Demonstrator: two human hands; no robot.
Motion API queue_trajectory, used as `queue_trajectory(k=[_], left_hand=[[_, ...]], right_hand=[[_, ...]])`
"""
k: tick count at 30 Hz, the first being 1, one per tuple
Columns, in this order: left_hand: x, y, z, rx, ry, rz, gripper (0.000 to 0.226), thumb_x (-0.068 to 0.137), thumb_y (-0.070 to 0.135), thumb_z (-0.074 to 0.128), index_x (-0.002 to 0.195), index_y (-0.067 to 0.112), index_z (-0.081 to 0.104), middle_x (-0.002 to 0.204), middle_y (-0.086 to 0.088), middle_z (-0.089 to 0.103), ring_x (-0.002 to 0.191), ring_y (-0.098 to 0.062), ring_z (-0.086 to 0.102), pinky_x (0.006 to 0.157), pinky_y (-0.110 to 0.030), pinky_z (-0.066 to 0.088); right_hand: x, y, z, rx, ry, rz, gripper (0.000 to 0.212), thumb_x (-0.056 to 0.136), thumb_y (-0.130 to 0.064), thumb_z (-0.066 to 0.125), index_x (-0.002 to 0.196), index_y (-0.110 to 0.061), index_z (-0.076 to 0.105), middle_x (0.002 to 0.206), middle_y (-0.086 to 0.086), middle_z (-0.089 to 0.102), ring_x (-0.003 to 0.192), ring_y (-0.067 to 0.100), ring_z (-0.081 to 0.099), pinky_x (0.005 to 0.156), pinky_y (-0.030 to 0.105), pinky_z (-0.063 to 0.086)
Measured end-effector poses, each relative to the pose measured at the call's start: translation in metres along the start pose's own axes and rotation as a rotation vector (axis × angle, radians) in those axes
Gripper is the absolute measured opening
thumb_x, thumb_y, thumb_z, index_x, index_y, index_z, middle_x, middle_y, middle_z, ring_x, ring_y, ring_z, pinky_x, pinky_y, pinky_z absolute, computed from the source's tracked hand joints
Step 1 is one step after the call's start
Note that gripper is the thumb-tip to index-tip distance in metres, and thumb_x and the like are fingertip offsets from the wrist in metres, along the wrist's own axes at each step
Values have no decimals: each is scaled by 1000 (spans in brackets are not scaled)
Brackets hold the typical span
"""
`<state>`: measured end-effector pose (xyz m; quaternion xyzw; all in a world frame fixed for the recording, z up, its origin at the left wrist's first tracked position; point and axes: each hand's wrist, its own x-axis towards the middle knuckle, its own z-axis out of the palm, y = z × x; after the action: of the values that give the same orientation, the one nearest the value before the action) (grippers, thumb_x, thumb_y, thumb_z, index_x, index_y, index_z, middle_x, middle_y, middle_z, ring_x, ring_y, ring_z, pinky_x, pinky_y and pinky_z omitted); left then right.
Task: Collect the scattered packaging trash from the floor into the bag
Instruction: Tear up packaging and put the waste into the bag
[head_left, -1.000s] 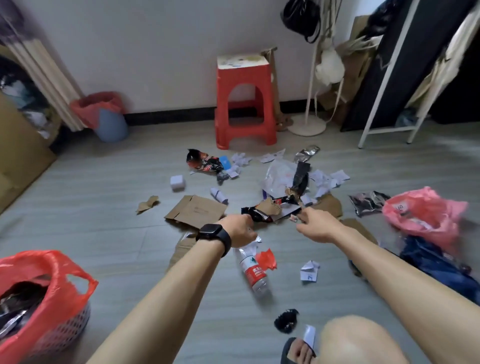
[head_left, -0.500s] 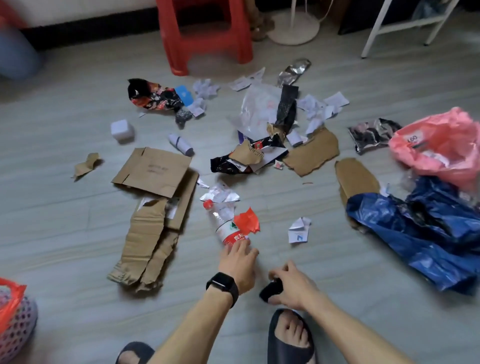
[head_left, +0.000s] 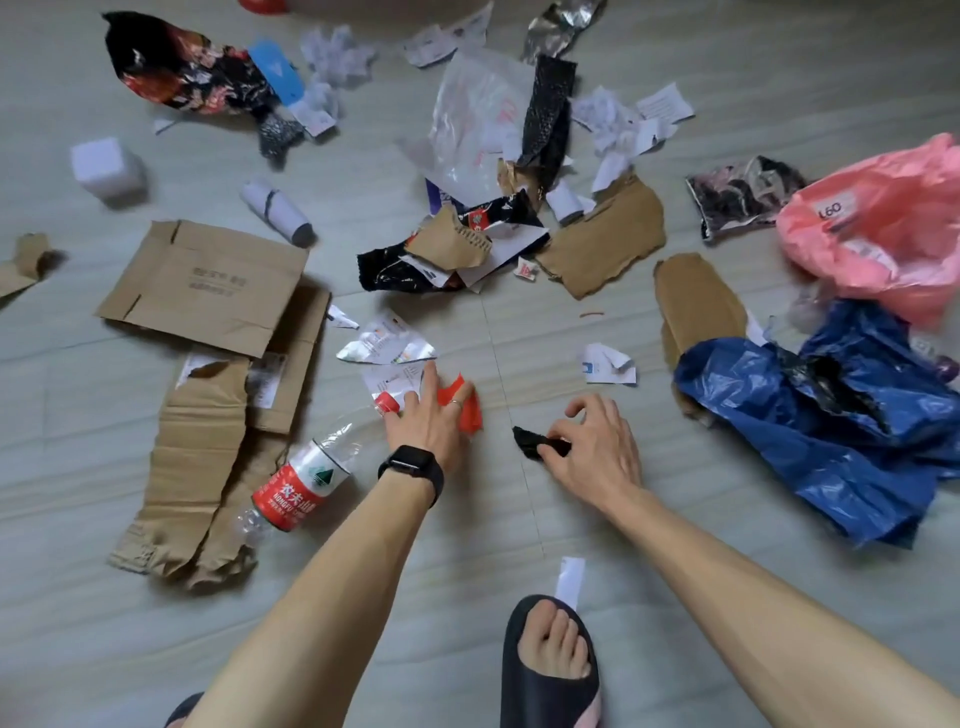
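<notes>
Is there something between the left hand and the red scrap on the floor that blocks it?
Nothing visible does. The left hand rests straight fingers on the red scrap. The plastic bottle lies to the left of the scrap, its cap beside the hand, not in between.

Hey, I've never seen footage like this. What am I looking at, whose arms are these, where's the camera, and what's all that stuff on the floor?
There is no machine here. A person is tidying up with bare hands, and the single camera sits on their head, looking forward and down. That is why two arms reach in from the bottom edge, with a foot in a black sandal below.

The left hand, with a black watch at the wrist, spreads its fingers over a red scrap, beside the neck of a plastic bottle. The right hand pinches a small black scrap.

On the grey floor lie torn cardboard, paper bits and wrappers. A blue plastic bag and a pink plastic bag lie to the right.
</notes>
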<state>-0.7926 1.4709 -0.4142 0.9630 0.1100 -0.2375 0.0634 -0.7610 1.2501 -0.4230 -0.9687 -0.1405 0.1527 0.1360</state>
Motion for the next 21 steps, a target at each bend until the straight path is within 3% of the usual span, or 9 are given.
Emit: queue_trajectory(k=[3,6,9,12,15,18,21], left_hand=[[3,-6,4,37,-19,52,56,94,35,55,144,35,30,145,-4,29,119,-33,43,80,-42,45],[-7,-10,8,60,-35,137,42,96,16,51,137,17,43,138,-7,40,119,-32,46,74,-39,46],[-29,-15,13,7,-108,163,32,96,15,52,128,11,50,129,-11,45,120,-31,47,78,-42,47],[-53,-19,17,18,-173,167,25,101,18,45,124,12,52,125,-11,46,114,-32,52,74,-42,43],[-73,-22,23,-36,-248,141,23,100,17,45,120,16,56,123,-9,49,110,-34,57,70,-39,40],[-92,-27,22,-146,-267,70,24,94,22,51,116,21,61,120,-7,56,110,-33,59,81,-39,46],[-108,-42,9,-209,-179,26,18,91,31,56,107,23,62,115,-2,61,107,-30,61,83,-37,49]], right_hand=[[10,6,-2,11,69,38,12,71,-37,78,72,-27,72,128,1,52,117,31,46,86,38,37],[30,15,-8,94,135,187,5,76,-35,77,77,-31,75,157,0,30,146,31,16,110,44,20],[59,31,-9,117,40,290,5,85,-38,71,90,-37,71,165,1,13,151,30,2,118,40,6],[74,38,-4,81,-95,258,17,91,-32,65,101,-20,72,158,15,30,145,35,22,116,34,16],[59,27,5,38,-70,158,22,90,-11,60,109,-6,69,131,15,57,117,37,52,97,37,41],[17,3,17,19,-87,98,18,90,-6,54,102,-4,67,111,15,62,103,37,60,83,41,47],[-24,-21,29,37,-156,86,13,93,-13,53,96,-8,65,106,11,61,102,34,59,81,40,46]])
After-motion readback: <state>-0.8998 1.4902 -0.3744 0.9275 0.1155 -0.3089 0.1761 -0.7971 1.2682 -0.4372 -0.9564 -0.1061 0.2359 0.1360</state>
